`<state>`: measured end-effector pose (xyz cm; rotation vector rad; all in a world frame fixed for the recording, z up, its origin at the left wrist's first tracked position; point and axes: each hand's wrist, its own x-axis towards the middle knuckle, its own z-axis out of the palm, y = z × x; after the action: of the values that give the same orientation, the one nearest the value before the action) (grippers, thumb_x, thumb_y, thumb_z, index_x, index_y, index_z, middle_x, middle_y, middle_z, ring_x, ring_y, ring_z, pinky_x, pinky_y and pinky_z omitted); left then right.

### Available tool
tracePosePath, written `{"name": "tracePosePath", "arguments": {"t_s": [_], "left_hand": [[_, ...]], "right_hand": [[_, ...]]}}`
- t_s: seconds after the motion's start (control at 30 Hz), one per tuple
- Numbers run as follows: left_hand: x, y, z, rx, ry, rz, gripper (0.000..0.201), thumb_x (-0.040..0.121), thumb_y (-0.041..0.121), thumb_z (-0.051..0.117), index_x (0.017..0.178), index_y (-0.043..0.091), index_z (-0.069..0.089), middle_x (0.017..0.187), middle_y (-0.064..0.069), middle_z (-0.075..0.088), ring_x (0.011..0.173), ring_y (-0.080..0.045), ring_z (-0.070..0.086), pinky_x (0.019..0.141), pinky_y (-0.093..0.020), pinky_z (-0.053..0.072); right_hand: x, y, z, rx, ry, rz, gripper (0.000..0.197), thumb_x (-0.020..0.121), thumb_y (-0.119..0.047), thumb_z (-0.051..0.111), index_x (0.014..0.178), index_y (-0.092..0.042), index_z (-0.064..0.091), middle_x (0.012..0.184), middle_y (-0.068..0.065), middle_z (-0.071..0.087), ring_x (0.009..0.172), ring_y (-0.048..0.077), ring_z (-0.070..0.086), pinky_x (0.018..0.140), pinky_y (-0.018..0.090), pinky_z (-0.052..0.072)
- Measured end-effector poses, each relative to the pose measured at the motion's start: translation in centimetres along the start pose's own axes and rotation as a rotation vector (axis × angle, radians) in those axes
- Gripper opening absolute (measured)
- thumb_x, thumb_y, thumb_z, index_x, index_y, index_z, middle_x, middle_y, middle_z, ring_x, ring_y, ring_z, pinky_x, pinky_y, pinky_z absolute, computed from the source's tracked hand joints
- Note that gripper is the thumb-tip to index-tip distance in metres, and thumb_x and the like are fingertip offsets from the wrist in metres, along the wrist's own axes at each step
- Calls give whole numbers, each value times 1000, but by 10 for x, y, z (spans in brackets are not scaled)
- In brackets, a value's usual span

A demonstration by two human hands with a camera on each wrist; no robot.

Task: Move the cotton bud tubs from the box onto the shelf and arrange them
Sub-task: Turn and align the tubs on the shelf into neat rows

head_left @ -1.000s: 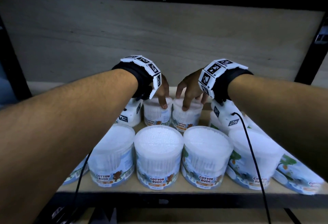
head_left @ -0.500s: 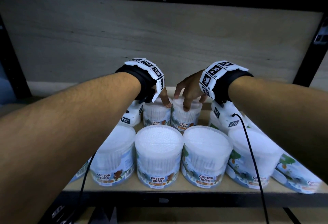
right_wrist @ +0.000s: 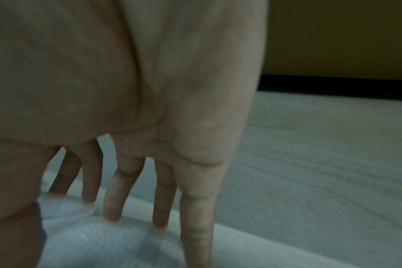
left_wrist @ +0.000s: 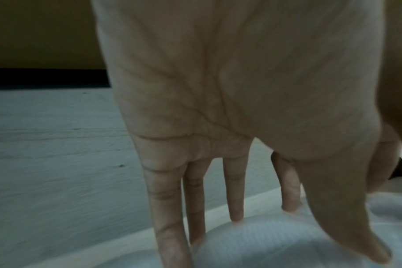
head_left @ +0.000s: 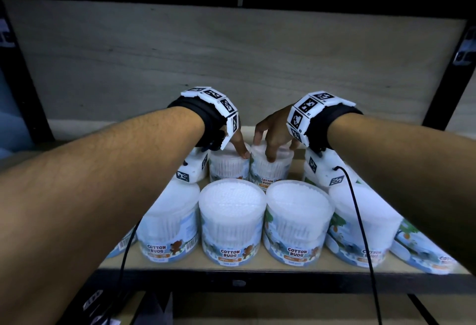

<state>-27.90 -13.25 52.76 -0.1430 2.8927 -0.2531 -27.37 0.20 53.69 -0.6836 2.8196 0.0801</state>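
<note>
The shelf [head_left: 180,266] holds a row of cotton bud tubs [head_left: 233,221] along its front edge. Behind that row, near the middle, two more tubs stand upright, side by side and touching. The left hand [head_left: 235,141] reaches down over the left back tub [head_left: 226,167], fingers spread round its lid. The right hand [head_left: 273,134] grips the right back tub [head_left: 271,170] the same way from above. Each tub sits right under its own hand. The next job may be to nudge both toward the back edge.
</note>
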Motion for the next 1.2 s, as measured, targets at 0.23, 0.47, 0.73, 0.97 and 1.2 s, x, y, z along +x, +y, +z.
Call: {"name": "tracePosePath", "arguments": {"t_s": [0.23, 0.47, 0.73, 0.97, 1.2], "left_hand": [[-12, 2, 0, -36, -11, 16, 68, 76, 59, 72, 121, 9, 64, 112, -8, 69, 72, -18, 59, 52, -22, 43], [-38, 6, -1, -52, 8, 19, 66, 77, 53, 75, 127, 12, 63, 82, -4, 66, 53, -11, 53, 46, -16, 42], [-66, 11, 2, -67, 38, 35, 62, 83, 47, 72, 131, 10, 59, 84, -6, 62, 51, -9, 48, 40, -13, 38], [-80, 8, 5, -146, 24, 39, 62, 78, 48, 76, 127, 11, 63, 103, -7, 66, 53, -12, 53, 51, -16, 42], [-90, 9, 6, -198, 46, 55, 58, 74, 46, 80, 121, 15, 66, 93, -3, 62, 55, -13, 53, 59, -20, 44]], "right_hand": [[-7, 0, 0, 70, -14, 2, 51, 78, -26, 79, 125, -29, 59, 105, 0, 54, 117, 28, 56, 91, 47, 56], [-17, -1, 3, 111, -43, 18, 46, 74, -26, 82, 116, -31, 64, 118, 11, 61, 118, 33, 58, 90, 49, 56], [-29, 0, 8, 181, -32, -11, 45, 74, -24, 82, 115, -30, 66, 104, 8, 62, 90, 24, 57, 90, 47, 55], [-43, -2, 11, 169, -31, -36, 42, 76, -24, 80, 116, -28, 66, 112, 10, 65, 96, 25, 62, 91, 44, 54], [-60, -4, 10, 127, -54, -54, 46, 82, -23, 75, 125, -27, 60, 114, 3, 64, 93, 20, 63, 85, 32, 56]]}}
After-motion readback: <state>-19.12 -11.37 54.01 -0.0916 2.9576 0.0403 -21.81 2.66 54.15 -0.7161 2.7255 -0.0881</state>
